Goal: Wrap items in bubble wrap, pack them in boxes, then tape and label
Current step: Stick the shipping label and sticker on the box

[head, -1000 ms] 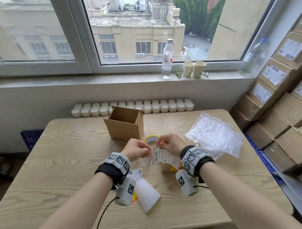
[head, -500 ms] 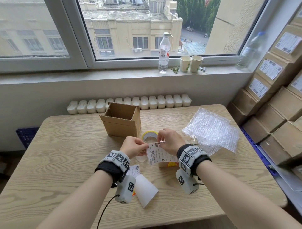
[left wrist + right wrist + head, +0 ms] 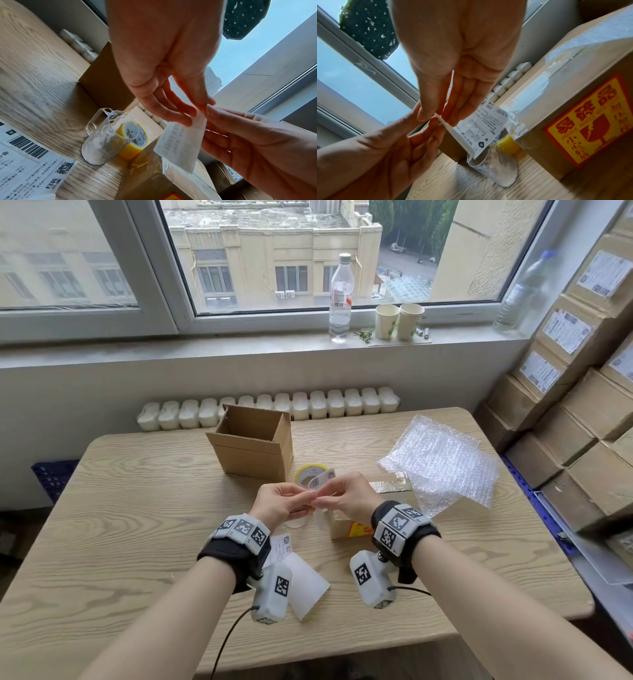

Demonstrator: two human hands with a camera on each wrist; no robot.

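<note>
Head view: left hand [image 3: 279, 503] and right hand [image 3: 349, 498] pinch one corner of the shipping label [image 3: 181, 144] between fingertips at table centre, probably splitting sticker from backing. Taped box [image 3: 394, 494], its likely target, sits at 3 o'clock.

Both forearms forward, left hand [image 3: 279, 503] and right hand [image 3: 347, 496] fingertip to fingertip (each pinching, thumb against forefinger)

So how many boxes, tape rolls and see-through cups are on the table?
Boxes: 2, the open box and the taped box
Tape rolls: 1, the yellow tape roll
See-through cups: 1, the clear cup
Total: 4
</note>
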